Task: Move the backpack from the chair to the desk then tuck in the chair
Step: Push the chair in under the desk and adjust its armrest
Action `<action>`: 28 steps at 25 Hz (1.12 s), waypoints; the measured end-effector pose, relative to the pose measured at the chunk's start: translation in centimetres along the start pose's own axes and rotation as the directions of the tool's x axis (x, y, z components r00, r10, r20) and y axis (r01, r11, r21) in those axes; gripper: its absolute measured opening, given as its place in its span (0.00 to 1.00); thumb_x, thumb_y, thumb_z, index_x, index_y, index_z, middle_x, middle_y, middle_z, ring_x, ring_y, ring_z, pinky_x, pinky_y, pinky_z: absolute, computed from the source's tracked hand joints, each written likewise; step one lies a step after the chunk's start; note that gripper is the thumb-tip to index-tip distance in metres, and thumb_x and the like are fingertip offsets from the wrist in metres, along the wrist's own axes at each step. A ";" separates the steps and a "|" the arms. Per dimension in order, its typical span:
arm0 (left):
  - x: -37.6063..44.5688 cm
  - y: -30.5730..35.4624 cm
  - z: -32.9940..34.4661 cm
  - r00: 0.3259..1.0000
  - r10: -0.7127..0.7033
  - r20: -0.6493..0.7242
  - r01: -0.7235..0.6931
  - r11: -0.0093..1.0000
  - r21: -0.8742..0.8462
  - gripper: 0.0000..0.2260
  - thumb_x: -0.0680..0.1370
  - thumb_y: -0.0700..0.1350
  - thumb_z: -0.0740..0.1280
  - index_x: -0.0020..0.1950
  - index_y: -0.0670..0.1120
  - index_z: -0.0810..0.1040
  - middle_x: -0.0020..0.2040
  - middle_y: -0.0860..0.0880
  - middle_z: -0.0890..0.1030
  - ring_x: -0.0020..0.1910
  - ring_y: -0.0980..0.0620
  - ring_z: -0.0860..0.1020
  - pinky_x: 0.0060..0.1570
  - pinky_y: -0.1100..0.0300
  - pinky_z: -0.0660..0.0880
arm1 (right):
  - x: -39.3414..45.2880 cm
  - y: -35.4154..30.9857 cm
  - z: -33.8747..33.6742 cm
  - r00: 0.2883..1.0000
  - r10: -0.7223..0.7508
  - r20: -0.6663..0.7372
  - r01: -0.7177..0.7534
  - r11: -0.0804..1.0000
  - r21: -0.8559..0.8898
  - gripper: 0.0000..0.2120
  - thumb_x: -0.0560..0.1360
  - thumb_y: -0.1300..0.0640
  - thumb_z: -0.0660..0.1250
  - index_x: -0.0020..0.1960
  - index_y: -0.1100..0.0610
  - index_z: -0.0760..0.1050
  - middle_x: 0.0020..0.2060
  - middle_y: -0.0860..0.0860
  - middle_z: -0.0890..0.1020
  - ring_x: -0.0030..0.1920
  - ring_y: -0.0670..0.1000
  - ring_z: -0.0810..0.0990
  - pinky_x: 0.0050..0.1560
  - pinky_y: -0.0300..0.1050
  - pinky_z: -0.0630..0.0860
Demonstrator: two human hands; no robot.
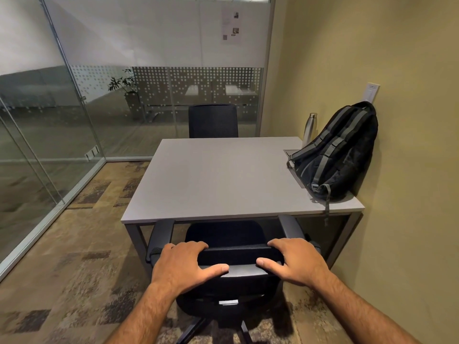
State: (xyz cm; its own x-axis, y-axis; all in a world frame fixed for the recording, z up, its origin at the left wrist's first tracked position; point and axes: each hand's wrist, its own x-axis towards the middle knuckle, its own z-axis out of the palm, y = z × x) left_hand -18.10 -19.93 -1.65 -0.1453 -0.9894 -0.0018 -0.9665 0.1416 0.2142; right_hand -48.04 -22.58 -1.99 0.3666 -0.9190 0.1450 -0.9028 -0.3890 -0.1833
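With the backpack (340, 152) already standing on the table (218, 177) at its far right corner, leaning against the wall beside a steel bottle (309, 129), the first step looks done and the tuck-in is in hand. Both the left hand (186, 265) and the right hand (295, 263) are wrapped over the top of the chair (224, 234) backrest — fingers over, thumbs behind. Its seat sits partly under the edge; the next move, I judge, is a straight forward push — armrests may catch the tabletop.
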 end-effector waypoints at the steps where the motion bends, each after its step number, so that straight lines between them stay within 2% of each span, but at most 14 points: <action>1: 0.0 0.0 0.1 1.000 -0.005 0.003 0.005 1.000 -0.001 0.51 0.61 0.87 0.44 0.71 0.58 0.74 0.63 0.60 0.81 0.62 0.58 0.78 0.70 0.50 0.68 | -0.1 0.0 0.0 1.000 0.001 0.000 -0.001 1.000 0.006 0.45 0.69 0.16 0.44 0.61 0.46 0.80 0.47 0.41 0.86 0.48 0.44 0.83 0.51 0.43 0.80; 4: 0.0 -0.1 0.2 1.000 -0.016 0.016 0.017 1.000 -0.026 0.51 0.62 0.87 0.44 0.74 0.58 0.71 0.70 0.59 0.77 0.68 0.57 0.75 0.73 0.50 0.66 | -0.3 0.1 -0.2 1.000 0.011 0.000 -0.011 0.999 0.049 0.43 0.71 0.19 0.48 0.67 0.47 0.78 0.56 0.42 0.85 0.56 0.43 0.82 0.59 0.42 0.77; 7: 0.8 0.3 0.0 0.999 -0.031 0.044 0.033 0.998 -0.053 0.52 0.63 0.86 0.48 0.79 0.57 0.63 0.78 0.56 0.69 0.76 0.55 0.68 0.77 0.46 0.61 | 0.2 0.4 -0.4 0.999 0.036 0.029 -0.039 0.993 0.108 0.43 0.73 0.22 0.53 0.76 0.51 0.70 0.70 0.47 0.78 0.70 0.49 0.74 0.74 0.51 0.68; 9: 1.7 1.4 -0.1 0.999 -0.036 0.035 0.039 0.997 -0.070 0.53 0.63 0.86 0.49 0.81 0.56 0.60 0.81 0.54 0.65 0.78 0.54 0.64 0.78 0.44 0.59 | 1.1 1.1 -0.8 0.998 0.054 0.018 -0.056 0.990 0.127 0.45 0.73 0.22 0.51 0.78 0.52 0.65 0.75 0.49 0.73 0.75 0.50 0.69 0.78 0.57 0.63; 13: 4.7 5.2 0.5 1.000 -0.003 -0.008 0.002 0.997 -0.074 0.53 0.66 0.84 0.48 0.83 0.54 0.52 0.84 0.51 0.57 0.82 0.51 0.55 0.81 0.42 0.52 | 3.5 4.0 -1.9 0.996 0.088 0.028 -0.091 0.991 0.095 0.48 0.75 0.23 0.49 0.83 0.53 0.50 0.84 0.53 0.53 0.83 0.53 0.48 0.82 0.60 0.44; 15: 6.9 7.2 1.1 1.000 0.017 0.002 -0.017 0.999 -0.049 0.52 0.68 0.83 0.47 0.84 0.53 0.45 0.85 0.50 0.49 0.83 0.50 0.49 0.81 0.41 0.47 | 4.5 6.2 -1.9 0.991 0.125 0.044 -0.127 0.991 0.049 0.50 0.74 0.22 0.47 0.84 0.53 0.43 0.84 0.53 0.45 0.83 0.52 0.41 0.82 0.62 0.39; 18: 11.0 9.7 2.0 0.997 0.073 0.014 -0.073 0.996 0.040 0.52 0.68 0.82 0.43 0.83 0.52 0.36 0.85 0.49 0.40 0.83 0.48 0.41 0.81 0.39 0.41 | 6.2 9.8 -1.0 0.979 0.196 0.055 -0.197 0.980 0.004 0.52 0.73 0.20 0.46 0.83 0.52 0.35 0.83 0.53 0.38 0.82 0.53 0.35 0.80 0.64 0.35; 20: 14.4 11.0 2.7 0.993 0.116 0.018 -0.117 0.989 0.085 0.52 0.68 0.82 0.43 0.82 0.52 0.33 0.84 0.48 0.37 0.83 0.47 0.37 0.80 0.39 0.38 | 7.5 12.2 -0.3 0.971 0.237 0.032 -0.235 0.971 -0.045 0.55 0.69 0.17 0.41 0.82 0.52 0.32 0.82 0.53 0.34 0.82 0.54 0.33 0.80 0.65 0.34; 23: 19.5 12.3 4.5 0.982 0.181 0.049 -0.185 0.976 0.110 0.52 0.70 0.82 0.46 0.81 0.53 0.31 0.83 0.48 0.34 0.82 0.46 0.35 0.79 0.37 0.37 | 9.4 15.6 1.4 0.956 0.293 0.022 -0.289 0.951 -0.105 0.58 0.64 0.15 0.33 0.81 0.52 0.29 0.80 0.54 0.31 0.81 0.55 0.30 0.79 0.67 0.33; 28: 26.0 13.6 8.1 0.954 0.254 0.159 -0.268 0.960 0.074 0.54 0.67 0.83 0.44 0.81 0.52 0.32 0.84 0.47 0.36 0.82 0.44 0.36 0.79 0.34 0.39 | 10.8 19.2 4.5 0.920 0.389 0.040 -0.381 0.914 -0.142 0.58 0.65 0.16 0.33 0.80 0.55 0.30 0.80 0.56 0.33 0.81 0.57 0.32 0.78 0.68 0.33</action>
State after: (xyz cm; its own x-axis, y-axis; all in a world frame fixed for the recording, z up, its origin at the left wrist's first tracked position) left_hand -36.75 -43.50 -6.73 -0.4180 -0.9026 -0.1026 -0.9050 0.4039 0.1337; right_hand -60.42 -40.29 -8.29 -0.0053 -0.9997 0.0231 -0.9964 0.0033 -0.0848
